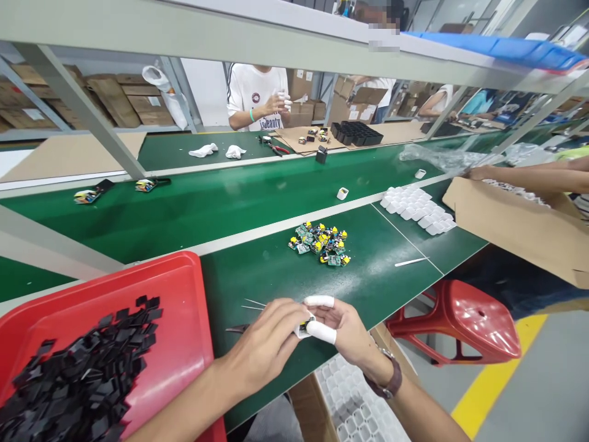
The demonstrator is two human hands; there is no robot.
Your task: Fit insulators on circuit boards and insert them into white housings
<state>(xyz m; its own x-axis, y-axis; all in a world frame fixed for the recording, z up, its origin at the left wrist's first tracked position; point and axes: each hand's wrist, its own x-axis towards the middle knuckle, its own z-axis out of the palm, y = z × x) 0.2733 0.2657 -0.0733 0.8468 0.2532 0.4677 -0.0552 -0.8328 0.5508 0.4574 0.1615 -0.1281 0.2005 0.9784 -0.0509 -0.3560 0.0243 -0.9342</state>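
My left hand (269,341) is closed round a small white plastic housing (302,331) with yellow and dark electronic parts showing in its opening. White finger cots cover the thumb and a finger of my right hand (343,325); these digits grip the housing's open end from the right. Two thin metal prongs (254,304) stick out beyond my left hand, and a dark pointed tool tip (237,329) shows beside it; whether they lie on the bench or are held is hidden. A pile of small circuit boards (319,242) with yellow components lies beyond my hands.
On the left stands a red tray (184,319) of black plastic pieces (92,368). White housings (416,209) sit in rows at the right, near a white stick (411,262). A box of white housings (354,405) is below the bench edge, and a red stool (478,313) stands right.
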